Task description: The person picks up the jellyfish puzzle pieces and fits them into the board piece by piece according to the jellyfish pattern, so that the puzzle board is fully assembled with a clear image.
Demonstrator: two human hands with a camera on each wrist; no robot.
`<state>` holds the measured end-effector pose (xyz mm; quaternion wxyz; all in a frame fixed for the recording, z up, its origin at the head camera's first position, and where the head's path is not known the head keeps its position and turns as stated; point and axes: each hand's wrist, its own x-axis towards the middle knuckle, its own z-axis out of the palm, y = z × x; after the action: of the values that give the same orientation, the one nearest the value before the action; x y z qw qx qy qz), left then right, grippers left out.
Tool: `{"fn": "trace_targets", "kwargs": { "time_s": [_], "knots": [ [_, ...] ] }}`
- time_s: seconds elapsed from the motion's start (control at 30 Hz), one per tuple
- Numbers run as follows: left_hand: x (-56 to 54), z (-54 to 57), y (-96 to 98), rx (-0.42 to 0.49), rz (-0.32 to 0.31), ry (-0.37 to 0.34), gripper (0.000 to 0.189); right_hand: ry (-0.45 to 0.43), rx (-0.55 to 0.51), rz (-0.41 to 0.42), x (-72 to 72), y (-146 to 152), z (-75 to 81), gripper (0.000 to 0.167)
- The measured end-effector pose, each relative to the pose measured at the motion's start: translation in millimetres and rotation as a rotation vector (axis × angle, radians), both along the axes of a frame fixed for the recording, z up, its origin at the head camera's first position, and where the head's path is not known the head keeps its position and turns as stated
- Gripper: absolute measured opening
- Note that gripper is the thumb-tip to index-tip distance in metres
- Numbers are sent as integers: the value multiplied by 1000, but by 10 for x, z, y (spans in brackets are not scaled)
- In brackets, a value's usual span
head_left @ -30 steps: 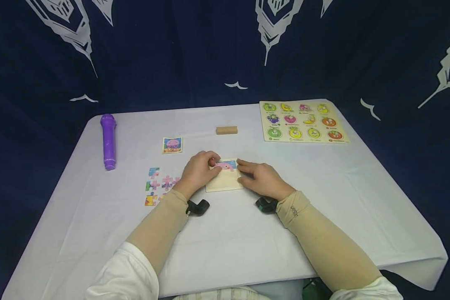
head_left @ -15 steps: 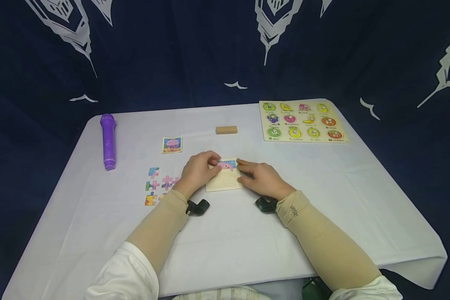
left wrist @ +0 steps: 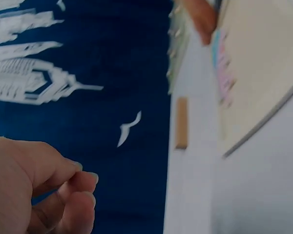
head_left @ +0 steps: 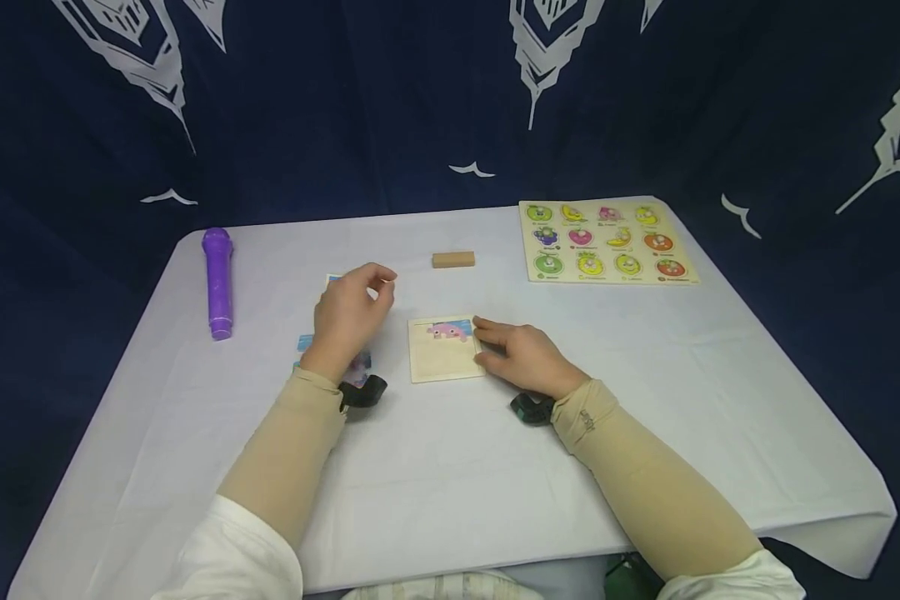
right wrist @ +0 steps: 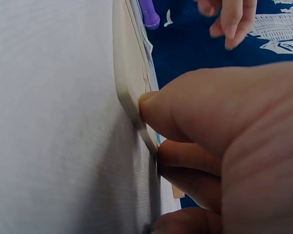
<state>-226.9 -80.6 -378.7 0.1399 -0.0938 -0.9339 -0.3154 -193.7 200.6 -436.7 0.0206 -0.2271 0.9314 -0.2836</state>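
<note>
My left hand (head_left: 352,312) is raised over the left-middle of the table, fingers loosely bent and thumb near the fingertips. Nothing shows between them in the left wrist view (left wrist: 53,190). Beneath it, the small picture card (head_left: 333,277) and loose jigsaw pieces (head_left: 360,367) are mostly hidden by the hand and wrist. A pale jigsaw tray (head_left: 442,362) lies flat at the centre, with pink-and-blue pieces (head_left: 450,330) along its top row. The fingertips and thumb of my right hand (head_left: 528,358) rest on the tray's right edge; the right wrist view shows the thumb pressing there.
A purple microphone-shaped toy (head_left: 218,283) lies at the far left. Behind the tray is a small wooden block (head_left: 453,260). A fruit picture board (head_left: 607,242) occupies the back right corner. The white-covered table (head_left: 450,475) ends at a dark blue curtain (head_left: 345,108).
My left hand has left the tray, moving left and up over the picture card and loose pieces, uncovering the tray's left side. The right hand has stayed at the tray's edge.
</note>
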Motion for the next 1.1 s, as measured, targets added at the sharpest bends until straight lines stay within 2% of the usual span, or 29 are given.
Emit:
{"fn": "trace_targets", "kwargs": {
  "time_s": [0.13,0.2,0.3,0.43,0.67,0.73,0.83,1.1],
  "knots": [
    [4,159,-302,8,57,-42,28,2,7,6,-11,1,2,51],
    [7,216,-470,-32,66,-110,32,4,9,5,-17,6,10,51],
    [35,270,-699,-141,75,-257,39,5,9,-3,-19,11,20,50],
    [61,233,-899,-258,101,-406,45,-6,6,-5,-15,13,18,50],
    [54,91,-978,-353,158,-580,48,-14,3,-3,-1,-12,32,50],
    [37,59,-986,-342,157,-599,48,-21,5,-7,0,-17,37,50],
    [6,14,-978,-290,144,-584,46,-29,6,-14,0,-16,30,51],
    [-66,-81,-939,-148,72,-582,44,-31,14,-10,-6,-15,21,51]
  ]
}}
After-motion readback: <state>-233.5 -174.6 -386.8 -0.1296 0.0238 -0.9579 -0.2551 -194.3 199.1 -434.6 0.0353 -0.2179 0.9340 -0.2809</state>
